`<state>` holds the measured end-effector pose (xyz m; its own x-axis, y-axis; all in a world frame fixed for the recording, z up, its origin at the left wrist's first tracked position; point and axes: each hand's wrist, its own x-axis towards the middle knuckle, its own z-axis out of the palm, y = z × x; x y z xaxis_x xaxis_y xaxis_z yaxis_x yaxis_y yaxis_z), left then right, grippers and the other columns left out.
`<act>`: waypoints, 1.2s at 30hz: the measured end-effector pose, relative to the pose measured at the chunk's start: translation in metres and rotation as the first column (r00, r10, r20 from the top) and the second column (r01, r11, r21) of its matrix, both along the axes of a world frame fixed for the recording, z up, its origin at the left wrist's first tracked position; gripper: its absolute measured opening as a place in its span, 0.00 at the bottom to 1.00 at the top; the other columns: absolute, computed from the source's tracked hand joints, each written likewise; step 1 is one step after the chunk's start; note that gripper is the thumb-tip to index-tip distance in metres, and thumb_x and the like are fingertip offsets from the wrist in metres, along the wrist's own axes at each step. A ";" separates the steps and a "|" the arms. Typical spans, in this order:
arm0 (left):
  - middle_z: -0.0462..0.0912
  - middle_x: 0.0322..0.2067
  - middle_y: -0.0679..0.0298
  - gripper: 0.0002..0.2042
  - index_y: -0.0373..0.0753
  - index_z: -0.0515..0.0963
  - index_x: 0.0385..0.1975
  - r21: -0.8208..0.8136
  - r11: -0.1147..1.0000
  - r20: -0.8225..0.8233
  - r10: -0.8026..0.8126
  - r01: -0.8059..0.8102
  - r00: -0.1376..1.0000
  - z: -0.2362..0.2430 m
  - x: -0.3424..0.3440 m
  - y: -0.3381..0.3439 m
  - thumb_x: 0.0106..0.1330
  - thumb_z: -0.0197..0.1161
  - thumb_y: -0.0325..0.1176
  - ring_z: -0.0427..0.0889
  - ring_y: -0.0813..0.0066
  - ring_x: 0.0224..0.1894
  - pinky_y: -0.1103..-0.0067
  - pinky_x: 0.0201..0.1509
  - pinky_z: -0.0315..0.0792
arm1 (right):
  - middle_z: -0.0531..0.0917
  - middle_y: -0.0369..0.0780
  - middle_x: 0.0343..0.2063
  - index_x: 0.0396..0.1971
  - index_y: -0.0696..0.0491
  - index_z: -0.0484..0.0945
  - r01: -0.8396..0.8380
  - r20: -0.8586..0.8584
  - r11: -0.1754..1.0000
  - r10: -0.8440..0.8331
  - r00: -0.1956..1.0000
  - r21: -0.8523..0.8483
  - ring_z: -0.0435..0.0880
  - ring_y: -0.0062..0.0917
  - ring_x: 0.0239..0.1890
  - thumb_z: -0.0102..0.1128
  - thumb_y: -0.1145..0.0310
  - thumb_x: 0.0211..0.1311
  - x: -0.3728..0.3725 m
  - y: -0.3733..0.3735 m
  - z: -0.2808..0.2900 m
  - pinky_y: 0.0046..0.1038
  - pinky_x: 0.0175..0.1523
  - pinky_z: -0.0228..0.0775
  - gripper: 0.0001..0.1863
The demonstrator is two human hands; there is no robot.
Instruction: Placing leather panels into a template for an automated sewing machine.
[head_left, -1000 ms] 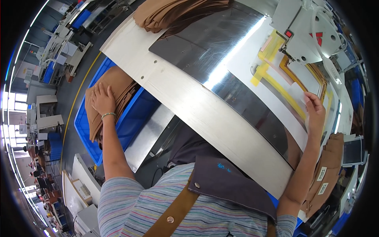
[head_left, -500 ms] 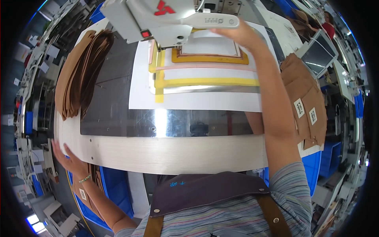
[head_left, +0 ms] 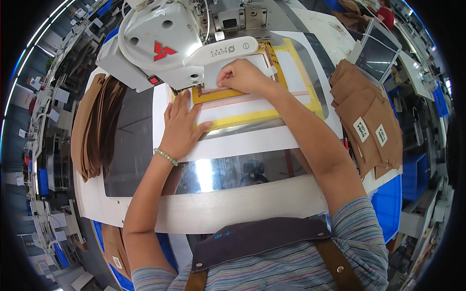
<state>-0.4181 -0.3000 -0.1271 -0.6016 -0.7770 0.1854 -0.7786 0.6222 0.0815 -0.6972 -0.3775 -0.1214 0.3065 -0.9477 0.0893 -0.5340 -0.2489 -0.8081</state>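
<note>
My left hand (head_left: 180, 127) lies flat with spread fingers on the left part of a taped sewing template (head_left: 247, 118). Its fingertips are close to the needle area of a white sewing machine (head_left: 158, 41). My right hand (head_left: 242, 77) is over the yellow-orange inner frame (head_left: 219, 96) of that template, just below the machine's light grey arm cover (head_left: 225, 51). Its fingers are curled together in a pinch; whatever is between them, if anything, is hidden. Beneath the template is a white sheet (head_left: 235, 144) on a dark shiny plate (head_left: 131, 169).
Folded brown fabric pieces (head_left: 91, 133) are stacked at the left. More brown pieces with white labels (head_left: 352, 97) lie at the right, below a tilted screen (head_left: 377, 54). Blue bins (head_left: 388, 206) stand under the table edge. A person in red (head_left: 386, 18) is at the far right.
My left hand has come from beyond the table's left edge onto the template. My right hand has moved left and down from beside the machine cover. The template appears turned slightly.
</note>
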 end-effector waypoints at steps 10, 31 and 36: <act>0.54 0.80 0.39 0.38 0.31 0.67 0.75 0.045 0.999 0.025 -0.009 0.008 1.000 0.001 -0.012 -0.008 0.80 0.50 0.60 0.48 0.42 0.84 0.55 0.84 0.43 | 0.91 0.37 0.29 0.36 0.50 0.92 -0.037 -0.147 0.998 0.029 0.989 -0.053 0.88 0.27 0.35 0.74 0.63 0.59 -0.024 0.004 0.030 0.30 0.45 0.78 0.09; 0.57 0.80 0.42 0.34 0.34 0.70 0.74 -0.009 1.000 0.030 0.017 -0.017 0.999 -0.002 -0.012 -0.005 0.82 0.47 0.57 0.51 0.46 0.83 0.58 0.84 0.44 | 0.91 0.35 0.30 0.29 0.50 0.89 0.056 -0.558 0.993 0.012 0.830 0.104 0.89 0.26 0.36 0.70 0.75 0.51 -0.091 0.016 0.060 0.32 0.42 0.79 0.06; 0.57 0.80 0.42 0.33 0.34 0.70 0.74 -0.037 0.999 0.017 0.004 -0.004 1.000 -0.006 -0.009 -0.006 0.82 0.48 0.56 0.51 0.46 0.83 0.58 0.84 0.44 | 0.91 0.40 0.42 0.36 0.51 0.91 0.058 -0.747 0.998 -0.014 0.665 0.033 0.88 0.32 0.50 0.64 0.74 0.59 -0.075 0.019 0.055 0.34 0.48 0.82 0.09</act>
